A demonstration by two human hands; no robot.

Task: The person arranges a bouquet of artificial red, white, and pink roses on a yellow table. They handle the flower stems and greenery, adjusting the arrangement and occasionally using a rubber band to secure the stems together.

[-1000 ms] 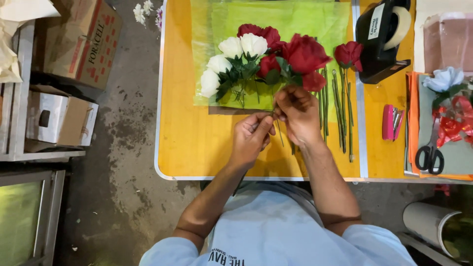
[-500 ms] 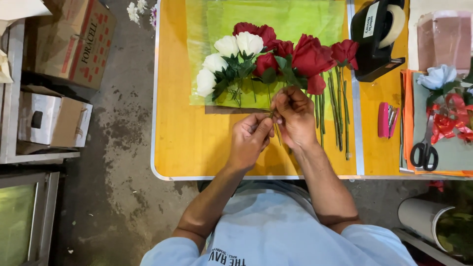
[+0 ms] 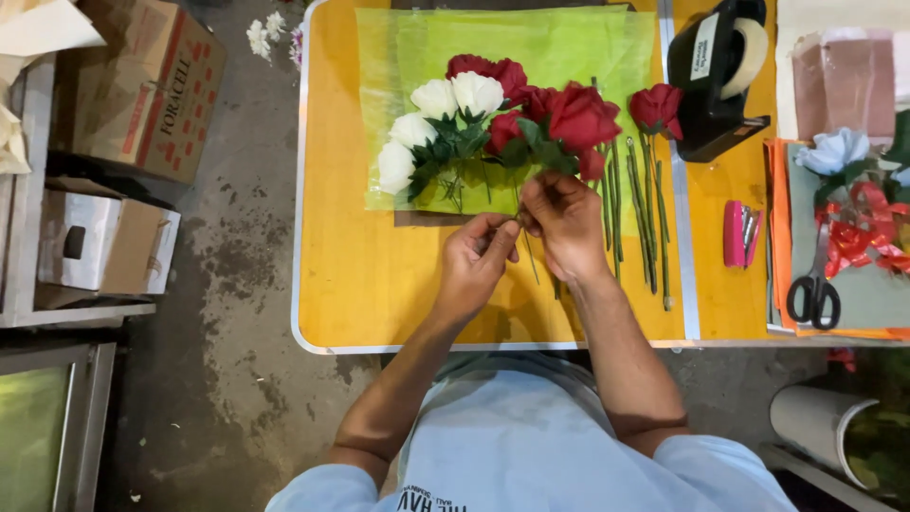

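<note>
Left hand (image 3: pixel 474 261) and right hand (image 3: pixel 561 223), fingers curled, pinch the stems of a red-and-white rose bunch (image 3: pixel 493 118) lying on green wrapping sheet (image 3: pixel 569 47), forearms angled inward below it.

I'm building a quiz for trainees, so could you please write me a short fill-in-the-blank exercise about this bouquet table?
1. The left hand and right hand meet at the flower ____.
2. The bouquet mixes red roses with ____ ones.
3. The bouquet lies on a sheet of ____ wrapping.
4. The scissors have ____ handles.

Missing words: stems; white; green; black
</note>
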